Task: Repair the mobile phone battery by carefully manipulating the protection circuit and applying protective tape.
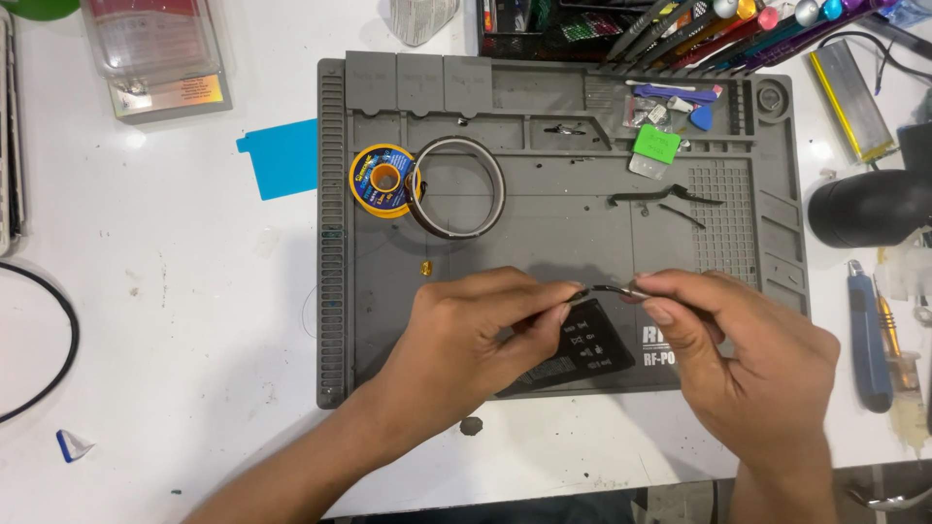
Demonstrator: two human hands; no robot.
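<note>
Nearest, two bare forearms rising from the bottom edge, both cut off by it. Left hand [466,335] curled, thumb and forefinger pinched shut on the left end of a thin dark strip [607,289]. Right hand [743,364] likewise closed, fingertips [658,285] clamped on the strip's right end. Strip held roughly level just above the grey work mat [335,291], over its near middle. Hard to tell what the strip is made of: too thin, ends hidden by fingers.

Beneath the hands, a small black device [573,354] lying on the mat, its left part hidden behind the left knuckles. Farther off on the mat, a yellow and blue spool [382,180] touching a large dark tape ring [456,186]; to the right, a green tag [656,145] and another bent dark strip [660,198]. A tiny brass bit [424,266] just far-left of the left hand.

On the white bench [175,320], a blue card [282,158] left of the mat, a black cable [49,340] cut off at the left edge, a blue-handled tool [867,335] to the right. Far tools in a rack, tops cropped.
</note>
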